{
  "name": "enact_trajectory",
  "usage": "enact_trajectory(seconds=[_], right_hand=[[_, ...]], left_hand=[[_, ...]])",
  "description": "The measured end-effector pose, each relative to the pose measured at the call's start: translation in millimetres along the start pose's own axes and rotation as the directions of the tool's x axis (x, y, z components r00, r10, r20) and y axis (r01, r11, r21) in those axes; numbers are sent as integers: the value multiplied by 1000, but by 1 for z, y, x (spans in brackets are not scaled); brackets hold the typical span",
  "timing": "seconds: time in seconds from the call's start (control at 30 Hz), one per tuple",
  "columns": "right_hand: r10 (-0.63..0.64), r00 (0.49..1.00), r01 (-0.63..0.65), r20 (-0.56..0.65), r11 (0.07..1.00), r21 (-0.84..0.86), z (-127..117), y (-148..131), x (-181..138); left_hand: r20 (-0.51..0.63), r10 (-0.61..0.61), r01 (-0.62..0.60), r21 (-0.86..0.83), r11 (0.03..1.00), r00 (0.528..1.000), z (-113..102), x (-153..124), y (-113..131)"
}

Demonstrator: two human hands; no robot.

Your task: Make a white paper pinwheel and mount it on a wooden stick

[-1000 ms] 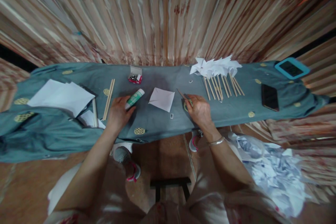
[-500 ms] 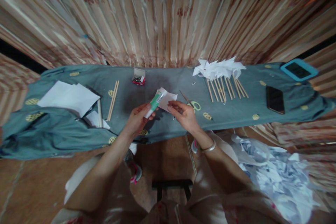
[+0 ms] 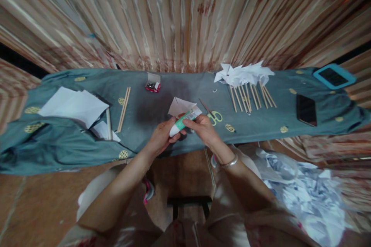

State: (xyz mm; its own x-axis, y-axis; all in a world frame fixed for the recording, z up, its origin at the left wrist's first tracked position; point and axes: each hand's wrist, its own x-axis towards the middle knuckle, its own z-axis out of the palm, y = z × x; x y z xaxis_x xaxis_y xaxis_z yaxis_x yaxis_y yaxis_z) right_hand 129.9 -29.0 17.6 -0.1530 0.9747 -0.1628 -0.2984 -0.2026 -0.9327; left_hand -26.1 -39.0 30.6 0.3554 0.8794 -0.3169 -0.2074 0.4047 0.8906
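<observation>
My left hand (image 3: 162,134) is closed around the white lower end of a green-and-white glue stick (image 3: 180,124). My right hand (image 3: 204,126) grips the same stick from the other side, thumb on its green part near the clear end. The stick tilts up to the right. Just beyond the fingers is a slit white paper square (image 3: 180,107), partly covered by the hands and stick; whether any finger still touches it is hidden. Scissors with light green handles (image 3: 215,116) lie right of the paper, close to my right hand.
White paper pinwheels (image 3: 246,75) on wooden sticks lie back right. A black phone (image 3: 306,110) and a blue-framed device (image 3: 334,76) lie further right. Left are paper sheets (image 3: 74,106), loose sticks (image 3: 124,110) and a small open box (image 3: 153,83). A bag of paper (image 3: 307,189) stands below right.
My right hand has let go of the paper and taken hold of the glue stick. The stick has come lower and turned more level, and the paper now lies beyond the hands.
</observation>
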Motion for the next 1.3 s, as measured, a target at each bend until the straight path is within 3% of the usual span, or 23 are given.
enact_trajectory(seconds=[0.17, 0.27, 0.33, 0.43, 0.53, 0.63, 0.77, 0.87, 0.97, 1.1, 1.3], right_hand=[[6, 987, 12, -158, 993, 117, -9, -7, 10], [54, 970, -1, -239, 977, 215, -15, -14, 16], [93, 964, -27, -250, 967, 253, -18, -16, 18], [133, 967, -67, -217, 956, 287, -19, -16, 19], [141, 966, -71, -217, 951, 301, -21, -14, 20], [104, 964, -47, -243, 972, 232, -25, -13, 21], [-91, 958, 87, -271, 996, -27, -30, -12, 26], [-261, 932, 206, -251, 952, -226, -29, -9, 32], [-338, 917, 225, -213, 877, -424, -27, -4, 38], [-382, 905, 155, -184, 702, -695, -28, 1, 42], [-413, 903, 142, -119, 548, -824, -30, 6, 49]], left_hand=[[-78, 91, -87, 56, 995, 993, -11, 5, 2], [-186, 246, -185, 293, 938, 951, -31, 12, 2], [-190, 409, -239, 570, 786, 893, -47, 19, 1], [-44, 555, -259, 852, 455, 830, -64, 29, -2], [57, 570, -209, 956, 206, 820, -67, 35, -4], [115, 618, -201, 977, 71, 778, -56, 33, -3], [299, 628, -373, 928, -14, 719, -35, 25, -6], [381, 560, -444, 896, -26, 736, -23, 22, -16], [369, 521, -414, 910, -31, 770, -20, 25, -29], [348, 490, -373, 927, -51, 799, -21, 28, -39], [329, 459, -347, 937, -48, 825, -19, 26, -38]])
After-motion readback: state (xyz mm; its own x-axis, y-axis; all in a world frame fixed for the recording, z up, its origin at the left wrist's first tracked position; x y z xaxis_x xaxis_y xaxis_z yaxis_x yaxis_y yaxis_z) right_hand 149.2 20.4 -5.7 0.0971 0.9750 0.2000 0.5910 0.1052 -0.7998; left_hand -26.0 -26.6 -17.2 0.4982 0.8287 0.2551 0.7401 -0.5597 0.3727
